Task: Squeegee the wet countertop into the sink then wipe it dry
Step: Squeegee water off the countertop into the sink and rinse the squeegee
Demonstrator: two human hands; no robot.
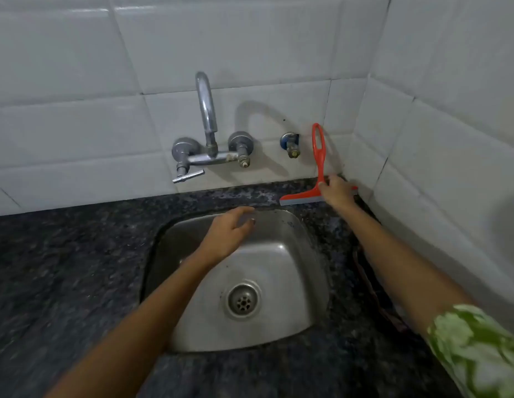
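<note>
Dark speckled countertop [77,254]: right hand [337,191] grasps the light, stiff squeegee [319,156] low by its blade; left hand [230,234] hovers with fingers loose.

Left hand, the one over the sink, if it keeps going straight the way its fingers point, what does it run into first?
Probably the sink's back rim, then the wet countertop below the tiled wall. The left hand is empty; depth is unclear.

head view | looks forward-down, close over sink [307,231] | faces tiled wall [250,47]
</note>
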